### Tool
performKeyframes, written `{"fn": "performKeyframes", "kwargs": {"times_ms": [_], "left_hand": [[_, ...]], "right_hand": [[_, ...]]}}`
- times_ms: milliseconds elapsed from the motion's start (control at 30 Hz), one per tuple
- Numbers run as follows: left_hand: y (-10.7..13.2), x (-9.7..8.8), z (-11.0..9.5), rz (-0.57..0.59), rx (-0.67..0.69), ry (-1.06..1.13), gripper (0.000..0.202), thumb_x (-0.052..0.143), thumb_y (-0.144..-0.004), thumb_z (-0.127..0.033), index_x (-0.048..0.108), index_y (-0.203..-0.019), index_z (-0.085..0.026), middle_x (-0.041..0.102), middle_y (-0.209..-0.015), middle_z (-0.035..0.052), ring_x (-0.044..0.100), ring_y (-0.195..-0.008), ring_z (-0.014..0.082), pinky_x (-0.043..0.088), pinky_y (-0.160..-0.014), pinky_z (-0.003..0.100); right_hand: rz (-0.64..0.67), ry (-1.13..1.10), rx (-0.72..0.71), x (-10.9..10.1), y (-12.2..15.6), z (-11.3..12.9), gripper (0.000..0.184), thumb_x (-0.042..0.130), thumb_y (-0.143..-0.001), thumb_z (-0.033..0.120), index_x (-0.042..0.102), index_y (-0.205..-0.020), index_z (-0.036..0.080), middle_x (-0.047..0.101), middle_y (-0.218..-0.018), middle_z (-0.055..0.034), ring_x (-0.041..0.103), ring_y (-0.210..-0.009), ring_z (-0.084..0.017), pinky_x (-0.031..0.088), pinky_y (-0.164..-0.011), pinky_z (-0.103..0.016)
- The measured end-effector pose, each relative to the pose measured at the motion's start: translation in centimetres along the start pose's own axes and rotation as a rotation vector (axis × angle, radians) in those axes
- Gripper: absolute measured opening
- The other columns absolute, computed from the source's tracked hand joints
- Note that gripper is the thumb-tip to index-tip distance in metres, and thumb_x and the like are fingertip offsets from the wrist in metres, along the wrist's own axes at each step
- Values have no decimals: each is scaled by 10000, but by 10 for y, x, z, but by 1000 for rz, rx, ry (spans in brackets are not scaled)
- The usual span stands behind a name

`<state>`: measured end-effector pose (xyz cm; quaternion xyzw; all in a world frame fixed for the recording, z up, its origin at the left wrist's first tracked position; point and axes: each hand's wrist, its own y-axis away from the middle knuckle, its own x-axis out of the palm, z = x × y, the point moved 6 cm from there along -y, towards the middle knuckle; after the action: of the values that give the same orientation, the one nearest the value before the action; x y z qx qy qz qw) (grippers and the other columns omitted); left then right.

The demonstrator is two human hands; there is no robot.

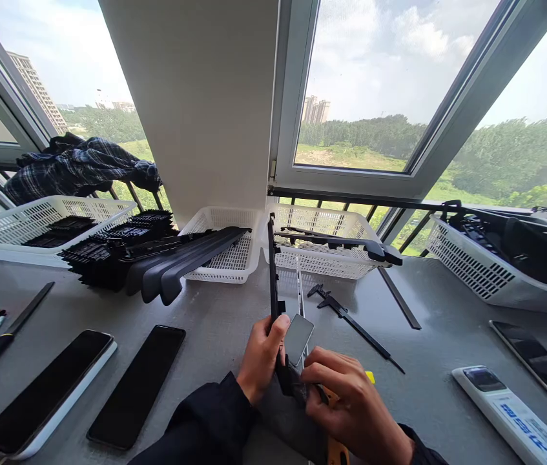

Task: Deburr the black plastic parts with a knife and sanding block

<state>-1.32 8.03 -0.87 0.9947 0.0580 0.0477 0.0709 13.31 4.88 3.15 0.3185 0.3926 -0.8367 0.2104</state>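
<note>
Two hands in play: closest in, the right hand (350, 397) has its fingers curled at the near end of a black strip (274, 274), though I can't tell what, if anything, they're pinching. Just left of it and slightly farther out, the left hand (262, 354) is closed around the strip, which points away from the body. I'd brace close to the working end so it can't twist, and go light, since it'll probably flex. Calipers (356, 327) lie beyond, then a white basket (341, 267).

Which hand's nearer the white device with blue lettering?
Right. The right hand is left of the white device; the left hand is farther left, gripping the black strip.
</note>
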Motion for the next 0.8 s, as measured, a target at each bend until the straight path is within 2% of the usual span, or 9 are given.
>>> {"fn": "performKeyframes", "kwargs": {"times_ms": [167,367,600,800], "left_hand": [[0,0,2,5,2,16,637,544,-849,-835,429,-582,-268,395,-457,-54,405,-437,130,358,-520,304],[0,1,2,24,3,54,625,555,-855,-816,429,-581,-268,394,-471,-56,419,-452,134,359,-531,307],[1,2,0,64,15,123,633,568,-863,-813,401,-589,-267,370,-485,-65,421,-472,135,339,-533,301],[1,4,-1,72,10,142,628,567,-864,-803,422,-575,-264,372,-483,-60,417,-460,133,360,-530,301]], "right_hand": [[-9,-6,12,-1,-1,0,247,498,-793,8,589,-816,237,612,-767,12,564,-649,-134,391,-613,-260],[-86,-67,52,-2,-1,-5,258,508,-829,3,609,-861,239,604,-785,10,574,-656,-135,438,-616,-243],[-136,-159,90,-7,-2,-6,243,510,-871,4,570,-860,239,589,-792,11,576,-677,-134,443,-625,-237],[-78,-136,39,-3,0,0,254,501,-819,4,571,-863,245,594,-786,11,550,-658,-133,422,-611,-246]]}}
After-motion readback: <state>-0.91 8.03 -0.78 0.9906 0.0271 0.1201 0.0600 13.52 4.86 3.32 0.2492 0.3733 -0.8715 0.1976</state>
